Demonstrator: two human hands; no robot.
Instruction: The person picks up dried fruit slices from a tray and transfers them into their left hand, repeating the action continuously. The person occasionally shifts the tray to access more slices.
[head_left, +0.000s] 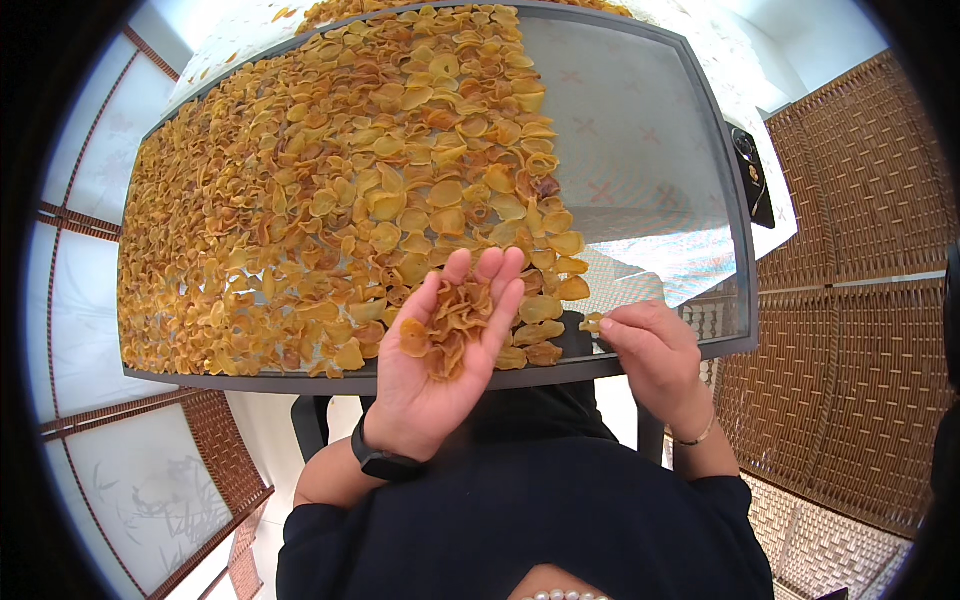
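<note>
Palm up, my left hand (439, 345) cups a small heap of dried yellow-brown slices (459, 322) above the front edge of a framed mesh screen (630, 142). Between thumb and fingertips, my right hand (652, 341) pinches a single dried slice (592, 322) over the mesh, just right of the front rows. Many similar slices (337, 172) cover the left and middle of the screen, mostly flat and crowded, some overlapping. What exactly the slices are cannot be told. My left hand hides part of the spread beneath it.
A dark grey frame (739, 225) borders the screen. Beyond its right side, a black tray (752, 176) with a few small items lies on the white patterned table cover (780, 202). Woven screens (847, 172) stand to the right, panelled dividers (82, 285) to the left.
</note>
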